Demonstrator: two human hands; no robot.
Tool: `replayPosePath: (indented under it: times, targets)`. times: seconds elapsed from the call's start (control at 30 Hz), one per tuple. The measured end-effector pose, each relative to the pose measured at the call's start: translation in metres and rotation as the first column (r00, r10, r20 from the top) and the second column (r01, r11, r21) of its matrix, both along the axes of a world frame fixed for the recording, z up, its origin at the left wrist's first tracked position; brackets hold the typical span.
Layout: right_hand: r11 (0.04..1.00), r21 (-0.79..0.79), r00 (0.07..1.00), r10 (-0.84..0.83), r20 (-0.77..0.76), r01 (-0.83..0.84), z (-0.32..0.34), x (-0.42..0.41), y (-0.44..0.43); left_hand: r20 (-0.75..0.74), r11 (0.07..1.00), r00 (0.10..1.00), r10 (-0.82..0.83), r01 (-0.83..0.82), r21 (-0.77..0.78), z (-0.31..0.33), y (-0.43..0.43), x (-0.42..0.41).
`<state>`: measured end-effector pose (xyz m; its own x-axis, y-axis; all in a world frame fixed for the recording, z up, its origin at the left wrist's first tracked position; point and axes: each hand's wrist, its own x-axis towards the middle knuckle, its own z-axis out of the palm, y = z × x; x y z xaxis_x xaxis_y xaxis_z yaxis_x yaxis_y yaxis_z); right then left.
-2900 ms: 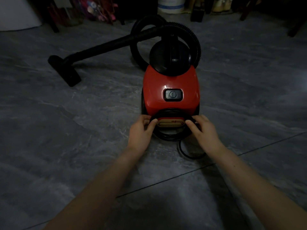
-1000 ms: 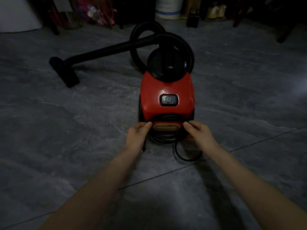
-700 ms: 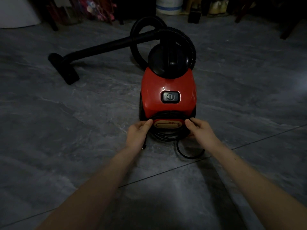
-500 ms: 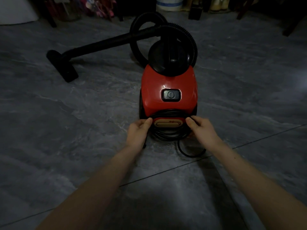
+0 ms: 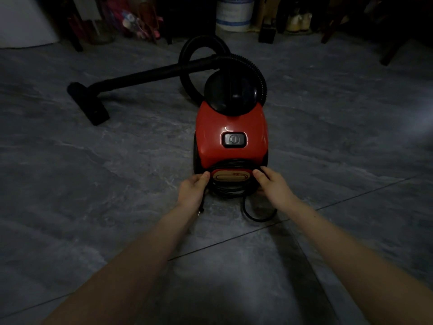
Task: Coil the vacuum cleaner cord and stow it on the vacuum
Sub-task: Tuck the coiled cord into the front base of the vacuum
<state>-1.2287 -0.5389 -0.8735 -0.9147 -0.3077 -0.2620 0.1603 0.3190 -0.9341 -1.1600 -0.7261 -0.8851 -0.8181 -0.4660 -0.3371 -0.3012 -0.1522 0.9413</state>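
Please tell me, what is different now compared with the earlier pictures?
Almost nothing. The left hand and right hand remain on either side of the coiled cord at the rear of the vacuum. One loose loop still lies on the floor. The hose is unmoved.

Mid-frame, a red canister vacuum (image 5: 230, 134) stands on grey tile; left hand (image 5: 192, 192) and right hand (image 5: 273, 185) press the coiled black cord (image 5: 230, 192) against its rear.
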Motion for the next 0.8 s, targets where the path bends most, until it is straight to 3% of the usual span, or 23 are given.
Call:
replayPosePath:
  times: [0.17, 0.63, 0.8]
  targets:
    - [0.992, -0.120, 0.989, -0.026, 0.145, 0.044, -0.003, -0.003, -0.003, 0.041, 1.000, 0.999, 0.000, 0.001, -0.014, 0.001, -0.001, -0.003]
    - [0.986, -0.165, 0.999, -0.029, -0.035, 0.023, -0.012, 0.002, -0.005, 0.040, 0.995, 0.998, -0.042, 0.045, -0.092, -0.016, -0.002, -0.010]
    - [0.975, -0.214, 0.998, -0.065, -0.012, 0.061, -0.019, 0.002, -0.009, -0.006, 1.000, 1.000, -0.022, 0.022, 0.002, -0.018, 0.000, -0.014]
